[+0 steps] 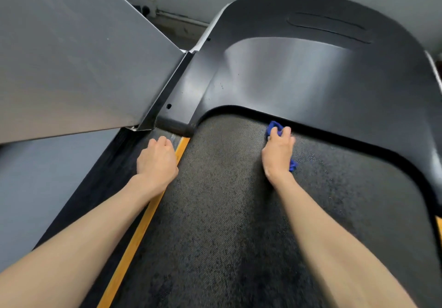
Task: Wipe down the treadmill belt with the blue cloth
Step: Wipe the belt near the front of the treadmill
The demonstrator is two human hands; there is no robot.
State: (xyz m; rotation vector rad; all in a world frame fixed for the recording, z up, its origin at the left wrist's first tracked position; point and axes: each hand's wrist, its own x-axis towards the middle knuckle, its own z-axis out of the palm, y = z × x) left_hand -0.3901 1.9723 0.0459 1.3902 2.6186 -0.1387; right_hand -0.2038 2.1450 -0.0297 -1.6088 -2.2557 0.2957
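The dark grey textured treadmill belt (215, 212) fills the lower middle of the head view. My right hand (277, 154) presses a bunched blue cloth (273, 127) onto the belt's far end, close to the edge of the black motor cover (299, 73). Bits of the cloth show past my fingertips and under the heel of the hand. My left hand (156, 159) rests with curled fingers on the left side rail (114, 162), over the orange strip (141, 224), holding nothing.
A grey upright panel (71, 56) slants in from the left, meeting the treadmill frame near the cover's corner. A grey wall and floor gap lie beyond the cover. A second orange strip (439, 226) shows at the right edge.
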